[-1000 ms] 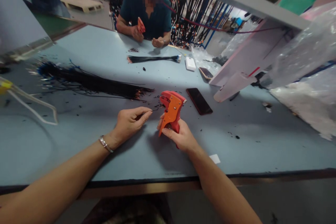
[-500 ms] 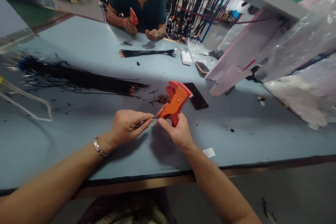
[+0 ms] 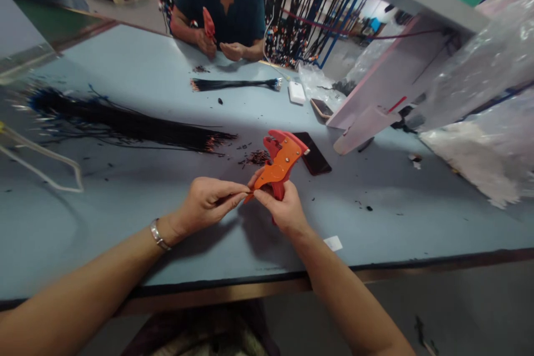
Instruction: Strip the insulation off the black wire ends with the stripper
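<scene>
My right hand (image 3: 286, 208) is wrapped around the red lower handle of a red and orange wire stripper (image 3: 281, 164), whose jaws point up and to the left. My left hand (image 3: 214, 200) is closed in a pinch, its fingertips meeting the thumb side of my right hand by the orange handle's lower end. A thin black wire runs between the two hands' fingertips, now almost wholly hidden by the fingers. Beyond the hands lies a thick bundle of black wires (image 3: 137, 125) with stripped copper ends on its right. Cut bits of insulation (image 3: 254, 158) are piled beside the tool.
A black phone (image 3: 314, 154) lies right of the stripper. Across the table (image 3: 387, 233), a co-worker (image 3: 221, 11) holds another red tool (image 3: 208, 23). A smaller wire bundle (image 3: 236, 84), a white box (image 3: 296, 92) and a slanted post (image 3: 379, 72) stand or lie farther back. A bent white rod (image 3: 50, 169) is at left.
My left hand has moved slightly right, up against my right hand, covering the wire that showed between them. The stripper has shifted a little right. The co-worker's hands have come closer together.
</scene>
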{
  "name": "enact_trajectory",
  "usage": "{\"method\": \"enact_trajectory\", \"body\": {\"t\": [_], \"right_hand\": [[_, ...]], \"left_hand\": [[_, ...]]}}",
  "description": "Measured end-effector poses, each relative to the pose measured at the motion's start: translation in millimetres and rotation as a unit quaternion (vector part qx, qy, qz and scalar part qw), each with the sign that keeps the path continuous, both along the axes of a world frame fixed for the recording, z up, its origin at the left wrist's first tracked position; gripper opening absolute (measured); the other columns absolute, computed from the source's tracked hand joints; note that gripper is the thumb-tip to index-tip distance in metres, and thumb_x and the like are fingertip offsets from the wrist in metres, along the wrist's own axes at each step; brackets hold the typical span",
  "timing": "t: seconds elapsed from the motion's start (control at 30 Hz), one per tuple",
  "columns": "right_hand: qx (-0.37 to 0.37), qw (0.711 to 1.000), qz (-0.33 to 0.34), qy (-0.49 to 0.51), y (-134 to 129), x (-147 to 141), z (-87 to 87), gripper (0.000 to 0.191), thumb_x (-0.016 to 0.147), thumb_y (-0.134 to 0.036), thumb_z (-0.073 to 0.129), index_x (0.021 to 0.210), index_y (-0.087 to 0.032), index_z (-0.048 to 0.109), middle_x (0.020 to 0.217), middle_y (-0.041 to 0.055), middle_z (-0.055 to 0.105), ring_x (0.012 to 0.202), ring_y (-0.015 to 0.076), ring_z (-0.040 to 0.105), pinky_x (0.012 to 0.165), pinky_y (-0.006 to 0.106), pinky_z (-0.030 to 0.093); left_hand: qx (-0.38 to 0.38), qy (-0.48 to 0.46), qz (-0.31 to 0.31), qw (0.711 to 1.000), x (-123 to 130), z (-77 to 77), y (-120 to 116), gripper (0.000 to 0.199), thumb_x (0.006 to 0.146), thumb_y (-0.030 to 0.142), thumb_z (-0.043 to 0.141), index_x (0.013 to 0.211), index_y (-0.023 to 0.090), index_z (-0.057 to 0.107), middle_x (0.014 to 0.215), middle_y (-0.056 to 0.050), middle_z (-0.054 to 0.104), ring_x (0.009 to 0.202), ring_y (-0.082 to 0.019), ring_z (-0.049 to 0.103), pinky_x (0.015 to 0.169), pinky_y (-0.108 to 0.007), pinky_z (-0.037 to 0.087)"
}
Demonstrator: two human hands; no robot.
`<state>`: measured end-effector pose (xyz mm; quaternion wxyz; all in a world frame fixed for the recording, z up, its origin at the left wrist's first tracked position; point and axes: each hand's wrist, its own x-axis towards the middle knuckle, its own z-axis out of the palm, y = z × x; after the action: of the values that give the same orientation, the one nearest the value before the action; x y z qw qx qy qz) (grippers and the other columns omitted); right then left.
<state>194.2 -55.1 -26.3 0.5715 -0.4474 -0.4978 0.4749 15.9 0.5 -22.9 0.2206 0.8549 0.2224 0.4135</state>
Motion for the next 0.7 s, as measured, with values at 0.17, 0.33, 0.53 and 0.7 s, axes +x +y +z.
{"method": "enact_trajectory", "body": {"t": [0.17, 0.33, 0.53, 0.7], "right_hand": [[0.012, 1.0, 0.014, -0.003, -1.0, 1.2, 0.4, 0.021, 0.077, -0.027, 0.068, 0.094, -0.02, 0.057, 0.087, 0.003, 0.062, 0.076, 0.0169, 0.061, 0.077, 0.033, 0.053], [0.014, 1.0, 0.018, -0.002, -0.7, 1.3, -1.4, 0.021, 0.077, -0.028, 0.068, 0.094, -0.02, 0.058, 0.088, 0.0035, 0.062, 0.077, 0.0175, 0.06, 0.077, 0.033, 0.052], [-0.002, 0.999, 0.031, 0.024, -1.6, 1.7, 3.2, 0.018, 0.077, -0.025, 0.068, 0.092, -0.019, 0.06, 0.088, 0.0031, 0.064, 0.083, 0.0182, 0.061, 0.082, 0.034, 0.05], [-0.021, 0.998, -0.017, 0.048, -0.7, 5.5, 0.4, 0.026, 0.076, -0.025, 0.069, 0.1, -0.022, 0.06, 0.088, 0.0021, 0.067, 0.083, 0.0187, 0.063, 0.082, 0.036, 0.051]], "left_hand": [[-0.038, 0.018, 0.0, 0.999, 0.4, -3.1, -0.3, 0.017, 0.087, 0.023, 0.059, 0.082, 0.016, 0.073, 0.056, 0.002, 0.066, 0.044, -0.006, 0.048, 0.047, -0.016, 0.036], [-0.079, 0.036, 0.014, 0.996, -1.0, -4.9, -0.9, 0.018, 0.086, 0.026, 0.058, 0.083, 0.015, 0.07, 0.055, 0.003, 0.06, 0.044, -0.006, 0.04, 0.045, -0.016, 0.032], [-0.178, 0.02, -0.022, 0.984, -0.4, -0.4, 2.3, 0.021, 0.086, 0.029, 0.056, 0.08, 0.014, 0.07, 0.064, 0.0, 0.064, 0.053, -0.008, 0.05, 0.052, -0.017, 0.038], [-0.226, -0.016, 0.043, 0.973, -1.3, 0.5, 10.8, 0.023, 0.082, 0.034, 0.061, 0.074, 0.015, 0.07, 0.069, -0.002, 0.066, 0.064, -0.012, 0.056, 0.062, -0.02, 0.043]]}}
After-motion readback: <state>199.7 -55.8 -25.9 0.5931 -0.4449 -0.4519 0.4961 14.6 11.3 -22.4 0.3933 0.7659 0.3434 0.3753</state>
